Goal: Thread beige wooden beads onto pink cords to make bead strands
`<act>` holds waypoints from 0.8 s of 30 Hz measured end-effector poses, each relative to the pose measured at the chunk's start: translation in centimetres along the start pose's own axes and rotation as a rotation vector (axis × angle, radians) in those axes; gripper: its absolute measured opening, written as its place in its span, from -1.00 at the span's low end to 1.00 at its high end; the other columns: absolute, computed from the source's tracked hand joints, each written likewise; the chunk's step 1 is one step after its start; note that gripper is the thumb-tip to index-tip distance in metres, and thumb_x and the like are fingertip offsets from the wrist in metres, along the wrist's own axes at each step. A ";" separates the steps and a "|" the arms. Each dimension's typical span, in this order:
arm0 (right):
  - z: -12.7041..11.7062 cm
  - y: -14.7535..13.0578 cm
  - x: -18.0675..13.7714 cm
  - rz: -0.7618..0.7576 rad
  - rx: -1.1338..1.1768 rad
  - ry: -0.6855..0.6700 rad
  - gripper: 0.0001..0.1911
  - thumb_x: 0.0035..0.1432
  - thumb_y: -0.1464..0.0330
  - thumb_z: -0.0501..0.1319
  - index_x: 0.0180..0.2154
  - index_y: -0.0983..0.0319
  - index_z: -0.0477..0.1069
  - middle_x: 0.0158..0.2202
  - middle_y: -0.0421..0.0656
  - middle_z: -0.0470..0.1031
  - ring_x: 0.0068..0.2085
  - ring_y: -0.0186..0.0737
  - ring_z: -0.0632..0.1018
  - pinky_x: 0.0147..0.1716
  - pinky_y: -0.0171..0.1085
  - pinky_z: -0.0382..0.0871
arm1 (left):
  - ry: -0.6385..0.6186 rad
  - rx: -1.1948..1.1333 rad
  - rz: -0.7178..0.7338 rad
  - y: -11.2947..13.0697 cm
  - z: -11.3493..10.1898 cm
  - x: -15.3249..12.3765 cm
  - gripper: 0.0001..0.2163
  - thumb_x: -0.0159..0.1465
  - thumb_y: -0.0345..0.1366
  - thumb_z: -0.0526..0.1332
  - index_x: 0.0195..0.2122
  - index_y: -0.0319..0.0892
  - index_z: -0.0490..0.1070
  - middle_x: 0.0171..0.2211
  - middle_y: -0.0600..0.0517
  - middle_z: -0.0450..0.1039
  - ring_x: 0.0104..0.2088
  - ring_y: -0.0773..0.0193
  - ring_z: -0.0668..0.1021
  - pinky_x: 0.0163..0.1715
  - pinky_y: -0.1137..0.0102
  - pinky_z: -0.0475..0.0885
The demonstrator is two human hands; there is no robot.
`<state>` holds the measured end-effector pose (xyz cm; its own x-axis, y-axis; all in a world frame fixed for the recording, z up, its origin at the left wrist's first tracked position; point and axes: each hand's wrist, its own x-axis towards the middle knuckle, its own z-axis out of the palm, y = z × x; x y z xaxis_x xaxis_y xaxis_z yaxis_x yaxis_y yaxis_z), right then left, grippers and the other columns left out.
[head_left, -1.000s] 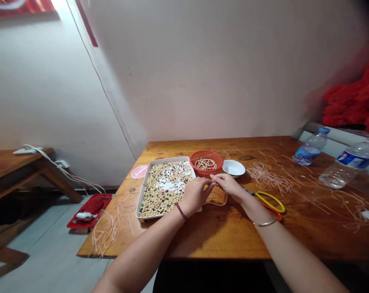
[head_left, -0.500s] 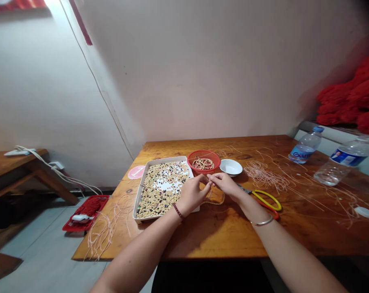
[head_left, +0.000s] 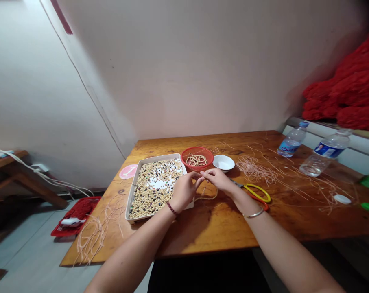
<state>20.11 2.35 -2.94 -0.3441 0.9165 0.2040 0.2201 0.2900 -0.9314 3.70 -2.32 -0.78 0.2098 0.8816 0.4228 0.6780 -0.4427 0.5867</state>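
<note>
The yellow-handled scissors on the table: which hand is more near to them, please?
Right. The right hand lies close beside the blade end of the yellow-handled scissors. The left hand is farther away, on the other side of the right hand.

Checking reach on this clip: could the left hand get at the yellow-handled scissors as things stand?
Probably not directly. The scissors lie beyond the right hand and its forearm, which sit between them and the left hand, so it would likely have to cross over that arm.

Two plastic water bottles (head_left: 292,140) are set near the wall, a soft red heap (head_left: 339,89) is piled beyond them, and a red plastic tray (head_left: 76,215) is left on the floor.
</note>
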 end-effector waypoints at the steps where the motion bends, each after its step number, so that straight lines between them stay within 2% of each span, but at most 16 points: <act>1: 0.0 0.0 0.0 -0.008 -0.013 -0.004 -0.48 0.08 -0.02 0.13 -0.60 0.29 0.40 -0.63 -0.23 0.28 -0.54 -0.37 0.24 -0.50 -0.32 0.07 | 0.005 0.024 0.007 0.0 0.0 0.0 -0.79 0.27 -0.12 0.16 -0.30 -0.10 0.50 -0.34 0.01 0.57 -0.38 0.25 0.55 -0.41 0.44 0.31; 6: 0.0 0.1 0.1 -0.052 -0.021 0.012 -0.55 0.07 0.03 0.17 -0.53 0.28 0.48 -0.56 -0.17 0.44 -0.48 -0.31 0.37 -0.42 -0.31 0.19 | 0.083 0.202 0.024 0.2 -0.1 -0.2 -0.81 0.26 -0.15 0.17 -0.34 -0.10 0.50 -0.39 0.00 0.56 -0.39 0.22 0.53 -0.45 0.43 0.24; 9: 0.2 0.1 0.3 -0.051 0.037 0.028 -0.57 0.04 0.03 0.21 -0.52 0.29 0.49 -0.52 -0.14 0.48 -0.46 -0.29 0.41 -0.38 -0.30 0.23 | 0.083 0.198 0.016 0.5 -0.2 -0.4 -0.84 0.27 -0.18 0.16 -0.34 -0.10 0.47 -0.39 0.01 0.56 -0.42 0.23 0.54 -0.48 0.45 0.21; 12: 0.3 0.1 0.5 -0.056 0.076 0.057 -0.53 0.02 -0.01 0.20 -0.54 0.29 0.47 -0.56 -0.17 0.43 -0.51 -0.33 0.36 -0.45 -0.32 0.20 | 0.090 0.048 -0.006 0.4 -0.2 -0.3 -0.90 0.25 -0.24 0.18 -0.31 -0.09 0.46 -0.35 0.03 0.58 -0.41 0.25 0.55 -0.47 0.46 0.25; 17: 0.2 0.1 0.6 0.002 0.150 0.093 -0.49 0.03 -0.06 0.15 -0.52 0.29 0.42 -0.61 -0.25 0.30 -0.63 -0.45 0.19 -0.63 -0.37 0.02 | 0.079 -0.331 -0.046 -0.2 0.3 0.4 -0.89 0.18 -0.24 0.24 -0.36 -0.13 0.52 -0.35 -0.01 0.57 -0.35 0.23 0.57 -0.35 0.43 0.37; 21: 0.1 0.0 0.7 0.042 0.220 0.114 -0.47 -0.02 -0.10 0.16 -0.52 0.26 0.38 -0.61 -0.25 0.30 -0.68 -0.47 0.17 -0.68 -0.38 -0.03 | 0.055 -0.524 -0.118 -0.5 0.6 0.9 -0.81 0.13 -0.17 0.28 -0.35 -0.18 0.56 -0.35 -0.07 0.58 -0.32 0.18 0.57 -0.29 0.37 0.41; 24: 0.1 0.2 0.8 0.063 0.259 0.149 -0.44 -0.09 -0.15 0.17 -0.52 0.25 0.34 -0.60 -0.24 0.34 -0.69 -0.48 0.19 -0.71 -0.39 0.00 | 0.087 -0.660 -0.205 -0.3 0.6 1.1 -0.76 0.10 -0.13 0.29 -0.38 -0.22 0.57 -0.36 -0.10 0.58 -0.32 0.16 0.57 -0.26 0.34 0.42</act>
<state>19.79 3.15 -2.93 -0.1955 0.9663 0.1673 -0.0100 0.1686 -0.9856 4.13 -1.15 -0.87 0.0473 0.9538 0.2967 0.1220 -0.3003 0.9460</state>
